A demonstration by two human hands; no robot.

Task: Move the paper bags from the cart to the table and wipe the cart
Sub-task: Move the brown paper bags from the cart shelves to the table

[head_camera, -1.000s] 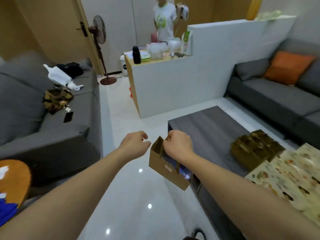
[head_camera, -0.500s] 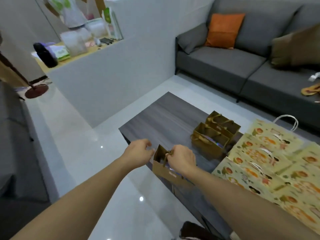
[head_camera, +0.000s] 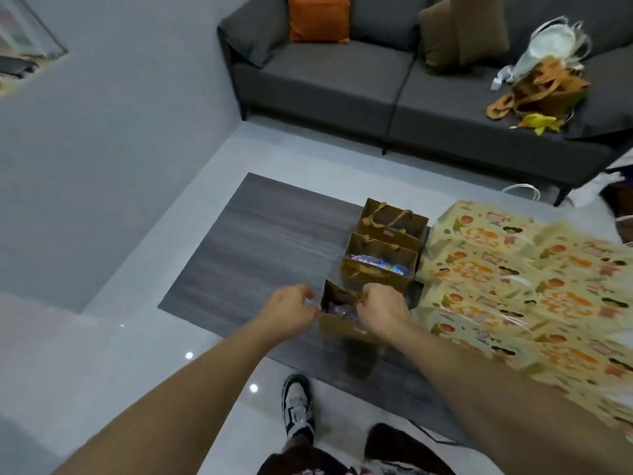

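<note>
A small brown paper bag [head_camera: 337,322] hangs just above the dark wooden table [head_camera: 274,248], near its front edge. My right hand [head_camera: 382,308] grips the bag's rope handles from above. My left hand [head_camera: 291,311] has curled fingers at the bag's left rim; whether it pinches the rim is unclear. Two more brown paper bags [head_camera: 380,265] stand in a row on the table right behind the held one. Flat yellow printed paper bags [head_camera: 520,286] cover the table's right side. The cart is out of view.
A grey sofa [head_camera: 394,84] stands behind the table with an orange cushion [head_camera: 318,17], a brown cushion [head_camera: 462,29] and a heap of bags [head_camera: 548,80]. A white partition wall [head_camera: 102,132] rises at the left. My shoe [head_camera: 298,406] is on the shiny floor.
I have turned right and stepped to the table. The brown bag has moved from over the floor to over the table, close behind the two standing bags.
</note>
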